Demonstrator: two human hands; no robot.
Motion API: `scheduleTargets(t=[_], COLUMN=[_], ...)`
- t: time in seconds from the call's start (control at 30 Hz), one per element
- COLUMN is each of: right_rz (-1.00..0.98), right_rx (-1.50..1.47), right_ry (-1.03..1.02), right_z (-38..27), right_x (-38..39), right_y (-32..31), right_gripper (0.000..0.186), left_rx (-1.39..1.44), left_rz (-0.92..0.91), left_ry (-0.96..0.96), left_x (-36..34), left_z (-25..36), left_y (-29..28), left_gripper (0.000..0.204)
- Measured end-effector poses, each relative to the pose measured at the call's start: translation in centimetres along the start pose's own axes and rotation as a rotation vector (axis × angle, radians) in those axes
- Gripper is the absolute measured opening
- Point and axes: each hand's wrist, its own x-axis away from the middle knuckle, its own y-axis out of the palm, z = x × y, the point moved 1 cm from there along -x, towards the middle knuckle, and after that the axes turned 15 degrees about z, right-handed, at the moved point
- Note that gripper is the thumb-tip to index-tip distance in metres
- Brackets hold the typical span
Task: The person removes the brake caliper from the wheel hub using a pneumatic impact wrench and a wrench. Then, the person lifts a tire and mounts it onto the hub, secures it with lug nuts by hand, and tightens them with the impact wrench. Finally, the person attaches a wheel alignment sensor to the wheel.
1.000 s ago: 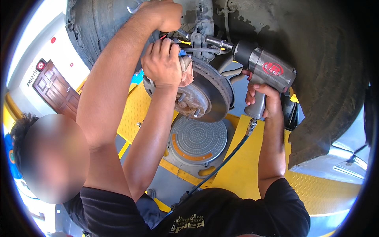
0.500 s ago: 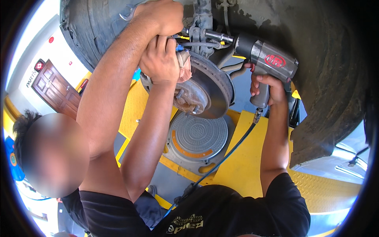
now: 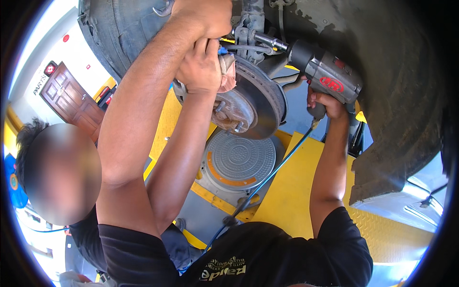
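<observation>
My right hand (image 3: 329, 104) is wrapped round the grip of a grey and black air impact wrench (image 3: 330, 71). From its nose a long chrome socket (image 3: 271, 41) points left to the bracket (image 3: 245, 37) beside the strut; the bolt end is hard to see. Up at the left, my left hand (image 3: 203, 19) is closed round a spanner, whose open jaw (image 3: 162, 9) sticks out past it. Just below, a co-worker's hand (image 3: 200, 69) grips a brownish pad-like piece (image 3: 228, 72) at the edge of the brake disc (image 3: 265, 107).
The co-worker (image 3: 62, 174) leans in at the left, one arm crossing behind mine. A blue air hose (image 3: 267, 181) runs down from the impact wrench. The dark wheel-arch liner (image 3: 397, 105) curves round at the right. Below lie a round metal turntable (image 3: 241, 158) and a yellow ramp (image 3: 291, 191).
The impact wrench has tipped, its rear end lower and its grip turned more out of sight. The view has shifted slightly. Both of my hands keep their hold.
</observation>
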Motion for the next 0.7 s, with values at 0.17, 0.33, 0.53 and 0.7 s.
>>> scheduleTargets(t=[0.17,0.33,0.53,0.7], right_rz=[0.105,0.112,0.103,0.107], right_rx=[0.012,-0.178,-0.323,-0.323], right_ry=[0.203,0.334,0.392,0.402], right_z=[-1.7,-2.7,-2.2,-2.6], right_x=[-1.6,0.1,0.9,0.5], right_y=[-0.2,1.8,2.7,2.5], right_gripper=[0.051,0.058,0.056,0.049], left_rx=[0.004,-0.01,0.005,-0.005], left_rz=[0.017,0.032,0.035,0.034], left_ry=[0.043,0.02,0.023,0.047], left_x=[-0.2,-0.3,-0.1,-0.3], left_z=[-0.1,0.0,0.0,-0.3], left_y=[0.2,0.6,0.7,0.8], left_gripper=[0.034,0.034,0.032,0.033])
